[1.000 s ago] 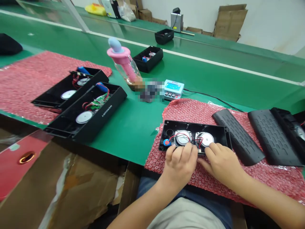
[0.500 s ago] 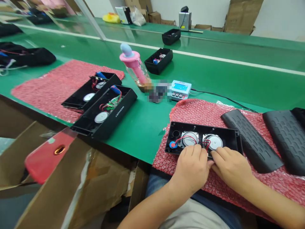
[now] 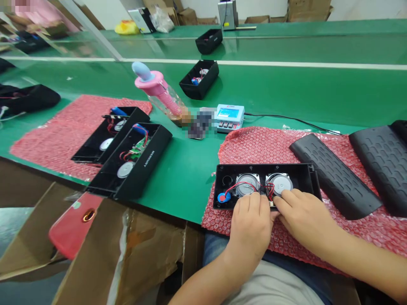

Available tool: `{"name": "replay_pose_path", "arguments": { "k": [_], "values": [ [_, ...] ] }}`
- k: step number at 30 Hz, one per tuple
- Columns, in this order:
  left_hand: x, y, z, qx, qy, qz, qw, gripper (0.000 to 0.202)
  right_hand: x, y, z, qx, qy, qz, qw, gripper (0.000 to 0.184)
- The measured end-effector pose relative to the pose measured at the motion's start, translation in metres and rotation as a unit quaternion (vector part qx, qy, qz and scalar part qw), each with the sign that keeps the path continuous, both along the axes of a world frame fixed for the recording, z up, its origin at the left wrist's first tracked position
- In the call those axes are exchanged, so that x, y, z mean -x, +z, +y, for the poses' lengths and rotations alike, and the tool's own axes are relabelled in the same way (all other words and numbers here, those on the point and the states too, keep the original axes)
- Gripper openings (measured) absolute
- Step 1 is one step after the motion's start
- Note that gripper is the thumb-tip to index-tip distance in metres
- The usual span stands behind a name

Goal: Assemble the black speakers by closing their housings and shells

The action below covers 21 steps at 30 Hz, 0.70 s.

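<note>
A black speaker housing (image 3: 297, 171) lies open side up in front of me. Two round silver speaker drivers (image 3: 247, 185), red and black wires (image 3: 243, 183) and a blue cylindrical cell (image 3: 224, 197) with a red end sit inside it. My left hand (image 3: 252, 222) is closed over the housing's near wall, fingertips inside by the left driver. Beside it my right hand (image 3: 303, 218) is closed on the same wall, fingertips below the right driver. Both thumbs meet outside the wall, near a small whitish part (image 3: 271, 203) between the hands. What the fingertips press on inside is hidden.
Red bubble wrap (image 3: 254, 144) lies under the housing, with black textured panels (image 3: 333, 176) at right. A light-blue meter (image 3: 230, 117) and a pink-lidded bottle (image 3: 162, 95) stand beyond. More open housings (image 3: 144, 161) lie left. A cardboard box (image 3: 149, 237) is below the table edge.
The camera view has turned slightly, so the table items at left and back sit further left. Both hands stay on the housing's near wall, with only a slight shift of the fingers.
</note>
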<state>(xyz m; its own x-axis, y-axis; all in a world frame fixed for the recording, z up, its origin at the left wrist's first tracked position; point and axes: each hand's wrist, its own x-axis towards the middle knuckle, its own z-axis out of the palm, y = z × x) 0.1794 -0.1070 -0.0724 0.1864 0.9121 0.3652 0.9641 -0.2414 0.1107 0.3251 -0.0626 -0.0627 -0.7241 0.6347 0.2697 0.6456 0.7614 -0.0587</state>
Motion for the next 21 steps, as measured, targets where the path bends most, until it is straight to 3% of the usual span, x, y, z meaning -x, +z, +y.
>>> {"name": "replay_pose_path", "arguments": {
  "k": [4,9,15,21],
  "values": [
    [0.003,0.002,0.002,0.015,-0.001,0.000,1.000,0.031,0.005,0.000,-0.001,-0.035,-0.014,-0.011,0.999,0.017],
    [0.003,-0.005,0.009,-0.036,-0.004,0.020,0.999,0.038,0.005,-0.007,0.006,-0.041,0.040,0.024,0.998,0.020],
    [0.002,-0.009,0.012,-0.080,-0.012,0.019,0.997,0.037,0.004,-0.010,0.007,-0.039,0.045,0.048,0.997,0.028],
    [0.006,-0.006,0.014,-0.062,-0.025,0.032,0.997,0.040,0.005,-0.011,0.011,-0.043,0.048,0.032,0.997,0.027]
  ]
}}
